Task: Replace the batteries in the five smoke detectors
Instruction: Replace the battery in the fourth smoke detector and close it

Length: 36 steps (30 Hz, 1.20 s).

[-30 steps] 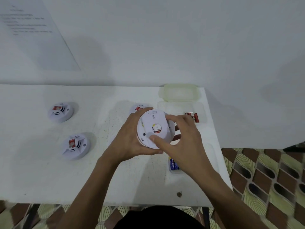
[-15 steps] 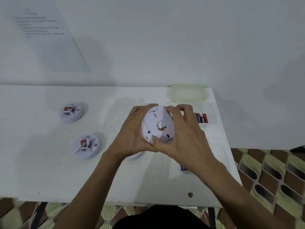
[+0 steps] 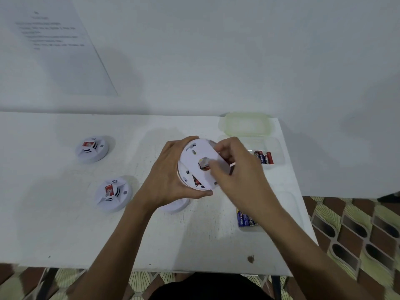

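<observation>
Shows a smoke detector point(image 3: 195, 161) raised over a white table point(image 3: 54, 230), back side up. Gripped at the rim by the left hand point(image 3: 171, 176); back plate held under the curled fingers of the right hand point(image 3: 236, 176). At left, face up: far detector point(image 3: 92, 148) and near detector point(image 3: 113, 194). At right: red batteries point(image 3: 264, 157) in a clear tray point(image 3: 279, 148); blue batteries point(image 3: 245, 219) nearer the front edge.

Four are tallied: far smoke detector point(image 3: 92, 149), near detector point(image 3: 113, 194), held detector point(image 3: 194, 161), half-hidden detector point(image 3: 176, 207). Two clusters are noted: red batteries point(image 3: 264, 158), blue batteries point(image 3: 245, 219).
</observation>
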### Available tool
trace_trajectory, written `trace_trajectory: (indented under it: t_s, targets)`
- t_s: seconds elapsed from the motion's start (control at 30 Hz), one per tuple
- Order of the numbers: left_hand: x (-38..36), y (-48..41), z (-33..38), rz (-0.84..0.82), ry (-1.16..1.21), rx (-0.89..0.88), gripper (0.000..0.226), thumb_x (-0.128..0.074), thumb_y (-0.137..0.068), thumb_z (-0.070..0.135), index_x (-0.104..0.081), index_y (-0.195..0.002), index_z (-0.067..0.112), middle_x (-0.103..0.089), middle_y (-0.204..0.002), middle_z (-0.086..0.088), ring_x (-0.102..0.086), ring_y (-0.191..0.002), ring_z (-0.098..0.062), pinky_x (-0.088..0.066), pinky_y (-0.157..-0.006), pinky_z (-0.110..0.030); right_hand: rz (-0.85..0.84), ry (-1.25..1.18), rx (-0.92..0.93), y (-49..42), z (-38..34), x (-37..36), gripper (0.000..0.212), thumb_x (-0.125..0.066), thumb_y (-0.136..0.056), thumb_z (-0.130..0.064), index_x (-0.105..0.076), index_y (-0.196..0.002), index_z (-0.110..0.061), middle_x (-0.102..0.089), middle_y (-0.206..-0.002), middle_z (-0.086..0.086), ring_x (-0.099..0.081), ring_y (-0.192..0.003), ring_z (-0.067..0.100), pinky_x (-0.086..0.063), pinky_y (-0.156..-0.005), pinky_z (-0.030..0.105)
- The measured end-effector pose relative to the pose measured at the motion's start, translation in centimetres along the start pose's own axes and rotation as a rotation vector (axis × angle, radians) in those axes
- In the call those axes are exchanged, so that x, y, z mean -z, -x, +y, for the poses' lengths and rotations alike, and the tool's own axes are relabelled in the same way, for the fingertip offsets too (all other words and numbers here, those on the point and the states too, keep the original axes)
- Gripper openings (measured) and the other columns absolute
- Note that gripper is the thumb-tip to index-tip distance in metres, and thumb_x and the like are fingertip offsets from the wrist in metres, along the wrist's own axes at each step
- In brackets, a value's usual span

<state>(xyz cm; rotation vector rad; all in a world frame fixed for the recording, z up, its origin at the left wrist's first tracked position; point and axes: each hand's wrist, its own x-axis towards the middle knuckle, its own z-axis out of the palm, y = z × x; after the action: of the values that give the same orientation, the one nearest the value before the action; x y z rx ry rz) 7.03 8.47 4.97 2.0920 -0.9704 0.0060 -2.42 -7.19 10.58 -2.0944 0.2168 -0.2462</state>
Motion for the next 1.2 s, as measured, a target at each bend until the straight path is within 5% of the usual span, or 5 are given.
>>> trace_trajectory:
  t_s: [0.3, 0.5, 0.77, 1.03, 1.2]
  targets:
    - [2.8, 1.1, 1.0, 0.086, 0.027, 0.025, 0.070, -0.073, -0.054, 0.055, -0.039, -0.114, 0.057, -0.041, -0.110, 0.050, -0.040, -0.102, 0.026, -0.029, -0.085, 0.004, 0.031, -0.501, -0.226, -1.5, 3.4, 3.2, 0.013, -0.069, -0.087, -0.005, -0.064, -0.080, -0.016, -0.065, -0.090, 0.028, -0.060, -0.077, 0.024, -0.051, -0.066, 0.036]
    - [3.9, 2.3, -1.7, 0.101, -0.066, 0.150, 0.091, -0.074, -0.048, 0.067, -0.030, -0.127, 0.051, -0.029, -0.123, 0.051, -0.031, -0.115, 0.021, -0.024, -0.093, -0.004, -0.092, 0.083, -0.103, -2.5, 6.9, -0.3, 0.010, -0.067, -0.090, -0.017, -0.059, -0.084, -0.017, -0.066, -0.079, -0.006, -0.063, -0.065, 0.011, -0.054, -0.059, 0.023]
    - [2.8, 2.0, -1.7, 0.069, -0.035, 0.129, 0.096, -0.074, -0.050, 0.065, -0.031, -0.133, 0.043, -0.033, -0.125, 0.046, -0.033, -0.117, 0.019, -0.025, -0.095, -0.001, -0.392, 0.928, 0.237, -5.4, 11.3, -5.5, 0.003, -0.053, -0.090, -0.014, -0.055, -0.090, -0.012, -0.064, -0.080, 0.007, -0.050, -0.064, 0.021, -0.036, -0.054, 0.028]
    - [2.4, 2.0, -2.0, 0.054, -0.020, 0.158, 0.096, -0.073, -0.049, 0.066, -0.031, -0.131, 0.041, -0.033, -0.125, 0.038, -0.032, -0.116, 0.020, -0.024, -0.095, -0.001, -0.552, 0.684, 0.039, -6.5, 12.8, -5.3, 0.014, -0.061, -0.089, -0.017, -0.072, -0.095, -0.014, -0.072, -0.099, 0.002, -0.066, -0.086, 0.019, -0.056, -0.080, 0.034]
    - [2.5, 2.1, -2.0, 0.058, -0.014, 0.162, 0.097, -0.072, -0.048, 0.068, -0.029, -0.131, 0.042, -0.032, -0.127, 0.037, -0.035, -0.116, 0.013, -0.025, -0.097, -0.006, -0.322, 0.318, -0.013, -5.8, 10.4, -2.5, 0.012, -0.061, -0.092, -0.018, -0.072, -0.092, -0.020, -0.071, -0.091, -0.009, -0.063, -0.077, 0.003, -0.050, -0.073, 0.018]
